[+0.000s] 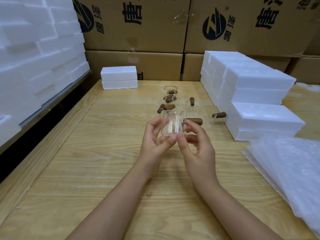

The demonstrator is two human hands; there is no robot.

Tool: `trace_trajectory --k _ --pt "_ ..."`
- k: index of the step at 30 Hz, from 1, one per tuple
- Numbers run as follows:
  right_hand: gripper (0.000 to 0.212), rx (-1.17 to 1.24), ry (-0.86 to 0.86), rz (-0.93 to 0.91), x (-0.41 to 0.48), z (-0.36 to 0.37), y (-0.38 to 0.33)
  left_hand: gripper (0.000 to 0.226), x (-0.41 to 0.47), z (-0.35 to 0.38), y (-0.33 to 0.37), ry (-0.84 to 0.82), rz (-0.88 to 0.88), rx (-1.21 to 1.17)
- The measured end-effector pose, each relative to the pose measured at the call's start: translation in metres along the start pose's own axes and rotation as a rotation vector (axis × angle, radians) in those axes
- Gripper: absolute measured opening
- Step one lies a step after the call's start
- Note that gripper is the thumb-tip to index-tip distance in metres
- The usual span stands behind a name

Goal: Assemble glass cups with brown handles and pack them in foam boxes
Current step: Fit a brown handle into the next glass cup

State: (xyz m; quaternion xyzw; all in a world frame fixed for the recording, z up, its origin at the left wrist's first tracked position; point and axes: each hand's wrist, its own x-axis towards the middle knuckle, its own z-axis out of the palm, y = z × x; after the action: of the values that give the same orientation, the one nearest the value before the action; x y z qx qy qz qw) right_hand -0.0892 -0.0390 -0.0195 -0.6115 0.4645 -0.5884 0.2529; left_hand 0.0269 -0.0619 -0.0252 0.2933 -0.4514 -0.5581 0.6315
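Head view: your left grip (154, 141) and right grip (199, 146) both pinch the glass cup (170, 122) just above the tabletop (103, 153). Brace the cup; seat the brown handle (194, 121) squarely, without forcing.

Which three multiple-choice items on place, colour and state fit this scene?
1. Where are the two stacked white foam boxes? A. far edge of the light wooden table B. floor C. in hand
2. Colour of the short cylindrical handles? A. green B. brown C. white
3. The clear glass cup is: A. packed B. lying down C. held
Answers: 1A, they sit before the brown cardboard cartons; 2B, they look wood-brown; 3C, fingers of the left hand and right hand grip it.
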Motion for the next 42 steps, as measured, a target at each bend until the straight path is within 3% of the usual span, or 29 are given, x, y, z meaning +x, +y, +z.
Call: trace_trajectory --k 2,6,10,14,17,23,29,36,42 --pt "0.049 0.149 -0.026 0.087 0.0 0.002 0.0 0.09 -0.001 0.0 0.0 -0.009 0.033 0.035" --pt "0.06 0.375 0.045 0.227 0.003 0.005 0.004 0.06 -0.003 0.0 -0.001 -0.061 0.065 0.063" --pt "0.062 0.469 0.091 0.309 0.01 0.002 0.009 0.046 -0.001 -0.002 0.001 -0.073 0.01 -0.032" --pt "0.061 0.487 0.067 0.305 0.01 0.003 0.011 0.032 0.001 0.001 -0.002 0.034 -0.116 -0.102" --pt "0.055 0.494 0.065 0.286 0.01 0.003 0.011 0.036 0.001 0.005 -0.006 0.049 -0.163 -0.076" --pt "0.058 0.413 0.1 0.223 0.007 0.004 0.007 0.03 -0.001 0.01 -0.007 0.084 -0.091 -0.074" --pt "0.071 0.317 0.188 0.102 0.003 0.008 0.003 0.027 -0.003 0.018 -0.009 0.124 -0.016 0.016" --pt "0.047 0.491 0.188 0.15 0.012 0.004 0.006 0.037 -0.002 0.018 -0.011 0.118 -0.053 -0.018" --pt "0.056 0.748 0.128 0.32 0.014 0.007 0.009 0.044 -0.004 0.014 -0.012 -0.04 -0.195 0.014"
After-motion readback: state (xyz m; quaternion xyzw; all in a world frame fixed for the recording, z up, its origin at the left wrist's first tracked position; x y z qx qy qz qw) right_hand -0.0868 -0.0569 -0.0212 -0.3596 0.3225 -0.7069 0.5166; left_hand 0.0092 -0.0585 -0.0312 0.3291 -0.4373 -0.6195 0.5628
